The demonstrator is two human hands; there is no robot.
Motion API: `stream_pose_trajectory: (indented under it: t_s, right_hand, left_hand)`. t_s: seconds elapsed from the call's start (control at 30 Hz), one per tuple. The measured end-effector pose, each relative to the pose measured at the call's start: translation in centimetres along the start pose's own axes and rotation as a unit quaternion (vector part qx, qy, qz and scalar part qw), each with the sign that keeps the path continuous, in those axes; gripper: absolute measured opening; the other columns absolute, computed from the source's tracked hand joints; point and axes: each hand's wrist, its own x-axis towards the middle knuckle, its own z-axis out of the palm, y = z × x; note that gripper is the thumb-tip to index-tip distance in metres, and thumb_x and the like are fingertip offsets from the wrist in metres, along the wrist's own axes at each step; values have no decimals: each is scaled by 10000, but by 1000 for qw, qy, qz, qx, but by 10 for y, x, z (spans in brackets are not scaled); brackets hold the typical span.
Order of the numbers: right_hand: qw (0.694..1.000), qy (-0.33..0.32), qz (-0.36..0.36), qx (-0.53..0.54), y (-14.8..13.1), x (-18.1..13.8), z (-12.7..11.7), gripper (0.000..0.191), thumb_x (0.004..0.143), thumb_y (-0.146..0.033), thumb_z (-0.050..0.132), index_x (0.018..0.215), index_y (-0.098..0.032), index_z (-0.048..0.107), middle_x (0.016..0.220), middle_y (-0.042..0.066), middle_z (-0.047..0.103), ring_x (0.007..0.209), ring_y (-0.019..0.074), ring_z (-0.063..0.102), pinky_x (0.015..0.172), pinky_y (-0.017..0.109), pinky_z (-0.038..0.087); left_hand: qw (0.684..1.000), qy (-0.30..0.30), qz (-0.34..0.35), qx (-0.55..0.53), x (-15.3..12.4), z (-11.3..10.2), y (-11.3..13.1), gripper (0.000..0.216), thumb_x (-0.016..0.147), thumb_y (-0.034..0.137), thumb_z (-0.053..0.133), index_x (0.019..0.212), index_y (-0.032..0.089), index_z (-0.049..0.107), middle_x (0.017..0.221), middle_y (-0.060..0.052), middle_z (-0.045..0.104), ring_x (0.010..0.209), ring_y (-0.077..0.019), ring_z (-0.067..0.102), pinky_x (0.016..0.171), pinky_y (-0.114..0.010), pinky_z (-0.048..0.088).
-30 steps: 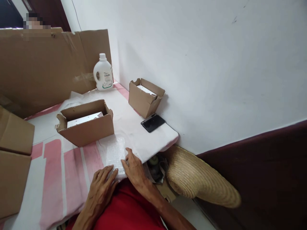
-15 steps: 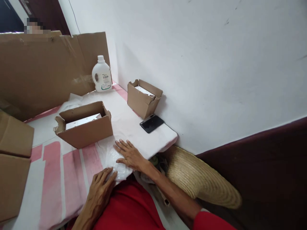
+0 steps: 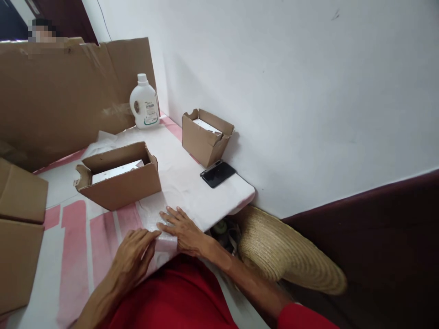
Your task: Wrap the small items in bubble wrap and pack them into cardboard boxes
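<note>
Clear bubble wrap (image 3: 167, 242) lies at the near edge of the cloth-covered table, partly hidden by my hands. My left hand (image 3: 135, 251) has its fingers bent and drawn together at the wrap's left edge, which it appears to pinch. Flat on the right part of the wrap rests my right hand (image 3: 183, 233), its fingers spread. Just beyond the hands stands an open cardboard box (image 3: 125, 187) with a white box (image 3: 118, 172) inside.
Against the wall are a second open cardboard box (image 3: 199, 141) and a black phone (image 3: 218, 174). A white jug (image 3: 146, 105) stands before a tall cardboard panel (image 3: 68, 91). Larger cartons (image 3: 20, 256) flank the left side. A straw hat (image 3: 270, 251) is below the table's right edge. Another person's head shows behind the panel.
My left hand has shifted up and its fingers have curled in at the wrap. The wrap's near edge has moved away from my body. My right hand has slid slightly left.
</note>
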Motion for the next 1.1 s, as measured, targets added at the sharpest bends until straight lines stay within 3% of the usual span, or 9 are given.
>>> stream_pose_trajectory:
  t_s: [0.17, 0.27, 0.4, 0.5, 0.57, 0.67, 0.8, 0.97, 1.1]
  right_hand:
    - [996, 48, 36, 59, 2, -10, 2, 331, 1002, -165, 498, 1279, -150, 679, 1510, 123, 547, 1490, 251, 382, 1246, 467, 309]
    - [989, 103, 31, 102, 4, -13, 0, 337, 1022, -137, 443, 1283, -151, 656, 1432, 121, 612, 1424, 201, 472, 1241, 447, 343]
    - [981, 154, 26, 113, 9, -16, 2, 333, 1019, -133, 445, 1286, -155, 642, 1367, 131, 638, 1386, 216, 501, 1194, 441, 423]
    - [968, 226, 71, 79, 7, -16, -1, 359, 1015, -98, 382, 1245, -115, 658, 1294, 160, 659, 1300, 231, 560, 1125, 419, 492]
    - [960, 260, 91, 56, -3, -15, -5, 384, 1020, -107, 355, 1284, -96, 634, 1303, 176, 651, 1306, 241, 554, 1137, 433, 474]
    - [976, 210, 46, 29, -24, -10, -3, 455, 1030, -284, 470, 1434, -81, 518, 1463, 199, 556, 1446, 284, 425, 1217, 500, 365]
    - [993, 101, 63, -9, -36, -6, 17, 848, 941, -495, 633, 1549, 9, 324, 1604, 282, 344, 1543, 370, 232, 1236, 564, 296]
    - [995, 67, 64, -20, -26, -8, 32, 833, 949, -402, 597, 1587, 0, 244, 1660, 243, 234, 1576, 338, 105, 1275, 532, 201]
    - [996, 60, 68, -12, -24, -8, 30, 806, 973, -420, 546, 1589, 1, 240, 1670, 223, 222, 1576, 319, 121, 1284, 513, 173]
  left_hand:
    - [997, -25, -64, -42, 20, 25, -40, 257, 990, 242, 472, 1156, 222, 667, 1026, -51, 769, 934, -176, 724, 834, -312, 554]
    - [996, -21, -84, -29, 25, 42, -55, 267, 977, 234, 471, 1149, 213, 675, 1033, -65, 773, 939, -205, 726, 831, -358, 552]
    - [995, -24, -94, -19, 27, 53, -58, 273, 976, 249, 475, 1165, 217, 669, 1044, -63, 770, 948, -206, 719, 835, -365, 544]
    - [995, -17, -97, -8, 27, 56, -58, 264, 980, 273, 488, 1167, 213, 665, 1044, -64, 765, 947, -207, 715, 836, -363, 543]
    - [995, -8, -99, 3, 28, 58, -58, 261, 981, 286, 496, 1165, 211, 665, 1033, -65, 758, 931, -207, 711, 835, -362, 545]
    - [994, 20, -104, 25, 27, 59, -57, 287, 981, 295, 493, 1200, 206, 657, 1051, -85, 736, 948, -226, 696, 836, -384, 551]
    - [990, 74, -105, 53, 16, 61, -43, 389, 996, 256, 448, 1359, 196, 575, 1287, -149, 660, 1194, -274, 622, 999, -467, 499]
    - [994, -9, -29, 102, -8, 75, -23, 614, 1019, 303, 413, 1605, 232, 246, 1569, -119, 480, 1487, -254, 391, 1179, -448, 362]
    - [987, -30, -51, 150, -18, 89, -26, 693, 1025, 403, 397, 1626, 181, 134, 1612, -157, 402, 1520, -275, 333, 1199, -472, 338]
